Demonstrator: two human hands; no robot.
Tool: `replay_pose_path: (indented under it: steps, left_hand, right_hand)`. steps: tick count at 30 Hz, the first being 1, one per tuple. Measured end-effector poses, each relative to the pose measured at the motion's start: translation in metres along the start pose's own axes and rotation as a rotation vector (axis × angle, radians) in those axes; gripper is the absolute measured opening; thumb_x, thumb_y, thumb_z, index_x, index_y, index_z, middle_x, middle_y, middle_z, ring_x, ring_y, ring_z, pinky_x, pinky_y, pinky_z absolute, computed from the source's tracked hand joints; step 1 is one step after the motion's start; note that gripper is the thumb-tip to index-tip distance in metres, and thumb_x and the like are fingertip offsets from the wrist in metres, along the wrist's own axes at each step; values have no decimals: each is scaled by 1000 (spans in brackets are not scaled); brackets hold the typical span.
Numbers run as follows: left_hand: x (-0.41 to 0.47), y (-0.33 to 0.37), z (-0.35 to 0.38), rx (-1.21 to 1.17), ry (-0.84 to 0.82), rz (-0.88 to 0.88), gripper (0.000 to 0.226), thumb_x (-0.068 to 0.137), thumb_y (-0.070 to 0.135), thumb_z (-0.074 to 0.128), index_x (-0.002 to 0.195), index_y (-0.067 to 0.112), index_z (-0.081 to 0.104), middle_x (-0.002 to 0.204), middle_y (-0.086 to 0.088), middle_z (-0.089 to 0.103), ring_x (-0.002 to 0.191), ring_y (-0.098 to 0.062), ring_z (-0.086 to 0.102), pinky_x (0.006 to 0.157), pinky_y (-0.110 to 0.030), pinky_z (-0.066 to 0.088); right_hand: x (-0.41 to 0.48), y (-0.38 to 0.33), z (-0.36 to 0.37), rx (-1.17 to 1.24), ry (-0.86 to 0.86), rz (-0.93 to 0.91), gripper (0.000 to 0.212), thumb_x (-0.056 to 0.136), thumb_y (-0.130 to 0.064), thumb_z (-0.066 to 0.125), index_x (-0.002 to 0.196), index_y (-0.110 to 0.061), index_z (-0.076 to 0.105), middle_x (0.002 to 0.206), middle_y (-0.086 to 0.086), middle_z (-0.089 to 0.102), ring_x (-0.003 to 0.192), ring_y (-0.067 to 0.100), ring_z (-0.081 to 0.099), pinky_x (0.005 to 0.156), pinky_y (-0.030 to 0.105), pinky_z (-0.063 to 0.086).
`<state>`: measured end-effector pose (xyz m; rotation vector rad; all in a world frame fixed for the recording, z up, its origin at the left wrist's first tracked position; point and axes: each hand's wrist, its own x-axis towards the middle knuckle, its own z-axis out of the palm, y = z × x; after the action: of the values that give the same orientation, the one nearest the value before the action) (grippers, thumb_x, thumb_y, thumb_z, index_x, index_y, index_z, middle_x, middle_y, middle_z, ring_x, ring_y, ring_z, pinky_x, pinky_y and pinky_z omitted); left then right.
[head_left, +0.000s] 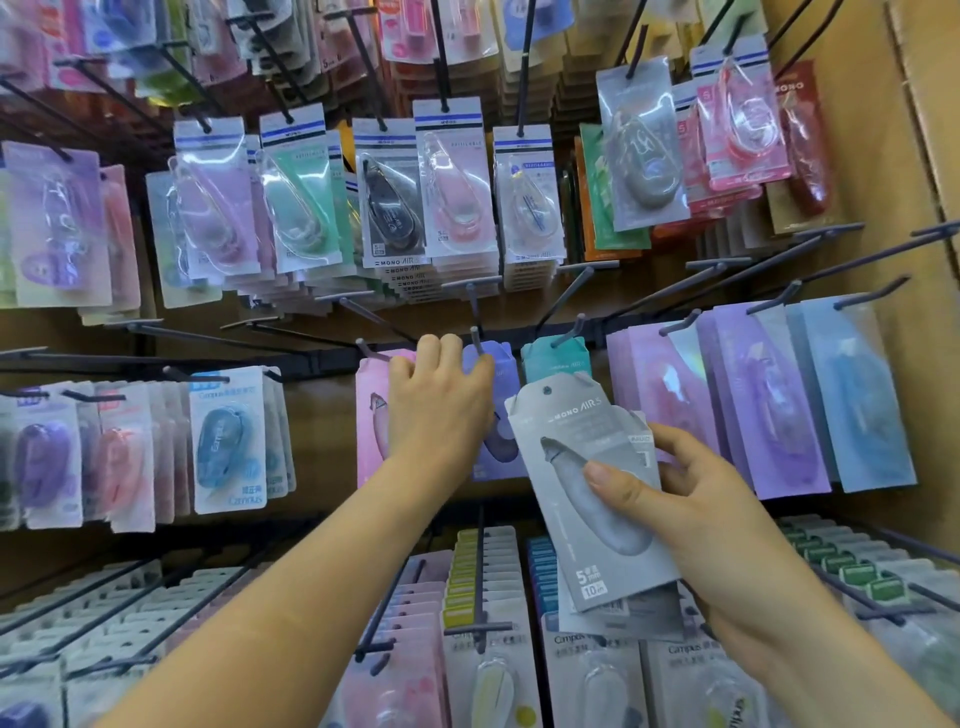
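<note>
Shop peg wall (322, 410); left hand (441, 410) curls over purple pack (506, 374) at its peg (475, 338) (probably making room); right hand (717, 525), beside it, pinches grey packs (566, 431), hole uppermost for hanging.

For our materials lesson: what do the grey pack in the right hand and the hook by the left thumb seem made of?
Grey pack: matt card, seemingly; printed lettering, punched hole, folded edges. Hook: probably coated metal wire; thin, straight, dull grey, upturned tip.

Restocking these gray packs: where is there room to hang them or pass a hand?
Bare board between the blue Campus pack and the pink pack; bare hooks above it, left of the left hand. The upper rows and the bottom rows are crowded.
</note>
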<state>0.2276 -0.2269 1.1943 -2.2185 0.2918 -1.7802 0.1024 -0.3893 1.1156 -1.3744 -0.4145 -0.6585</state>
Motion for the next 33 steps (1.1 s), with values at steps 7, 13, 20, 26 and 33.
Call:
replay_pose_path:
  steps: [7,13,20,26,33]
  left_hand:
    - [0,2,-2,-63,-157,123,58,81,39,69,134,33,46,136,-8,42,119,-29,37,83,-40,34]
    - [-33,0,-65,-1686,-383,-630,29,101,37,45,105,24,70,93,1,76,88,-16,70,71,-28,55]
    - [-83,21,-88,-1946,-404,-527,40,77,31,71,113,16,61,101,-7,75,94,-25,73,86,-45,58]
    - [-86,9,-89,-2135,-425,-658,38,85,23,61,121,12,56,104,-8,75,96,-25,72,86,-48,58]
    - [-93,-18,-77,-1936,-92,-588,59,91,10,60,134,47,43,108,-2,74,96,-25,72,81,-45,58]
  right_hand:
    - [-4,-7,6,37,-4,4,68,52,-30,80,115,-29,54,90,2,77,80,20,75,60,30,58]
    - [-4,-6,11,106,119,-94,68,51,-32,80,112,-37,50,89,-14,75,80,10,74,61,27,59]
    - [-8,-8,26,272,-34,-101,49,75,-18,67,122,-26,56,107,6,75,96,25,73,78,39,61]
    - [-7,-6,18,247,-70,-79,37,92,-5,54,126,-19,61,111,8,74,103,26,70,81,34,60]
    - [-7,-5,1,201,141,-140,22,86,-13,62,106,-18,69,99,2,77,93,18,73,73,31,61]
